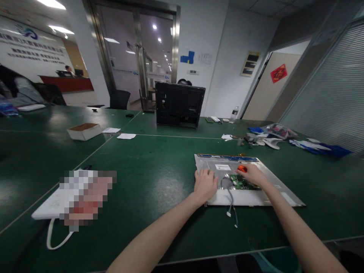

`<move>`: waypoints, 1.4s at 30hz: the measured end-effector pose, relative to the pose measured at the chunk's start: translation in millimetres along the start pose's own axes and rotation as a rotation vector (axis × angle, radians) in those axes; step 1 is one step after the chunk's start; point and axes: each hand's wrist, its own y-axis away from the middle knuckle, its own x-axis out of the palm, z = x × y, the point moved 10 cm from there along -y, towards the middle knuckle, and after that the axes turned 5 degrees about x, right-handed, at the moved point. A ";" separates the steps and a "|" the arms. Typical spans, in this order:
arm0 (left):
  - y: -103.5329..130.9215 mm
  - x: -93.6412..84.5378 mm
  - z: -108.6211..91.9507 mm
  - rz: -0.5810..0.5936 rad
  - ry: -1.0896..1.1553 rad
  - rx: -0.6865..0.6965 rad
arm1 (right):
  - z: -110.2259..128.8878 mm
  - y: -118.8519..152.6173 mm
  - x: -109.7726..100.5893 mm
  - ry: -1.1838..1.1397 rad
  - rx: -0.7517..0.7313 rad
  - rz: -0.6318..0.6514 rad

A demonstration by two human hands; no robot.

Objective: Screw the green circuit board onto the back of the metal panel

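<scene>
A flat silver display panel [210, 163] lies back side up on the green table in front of me. My left hand [205, 184] rests on the panel's left part, fingers spread across the metal. Over the panel's right half, my right hand [251, 174] is closed around an orange-handled screwdriver [242, 168]; its shaft and tip cannot be made out. Just below that hand is a green circuit board [240, 182], partly covered by the wrist. From the board, grey cables [231, 197] with white connectors hang over the panel's near edge.
A black monitor housing [179, 104] stands upright at the back. On the left are an open cardboard box [84, 132] and a white device [54, 204] with a cable, partly pixelated. Bags and small parts [264, 138] lie at the back right. A teal bin [280, 259] is below the near edge.
</scene>
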 end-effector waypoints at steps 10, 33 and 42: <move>-20.2 13.7 15.1 -0.023 0.426 0.070 | 15.2 4.0 12.5 -0.031 -0.066 0.066; -32.1 33.3 -1.7 0.095 0.462 0.263 | -44.1 69.6 4.8 -0.177 -0.028 0.104; -30.0 29.2 18.4 0.096 0.386 0.145 | -32.7 74.7 0.4 -0.222 -0.141 0.107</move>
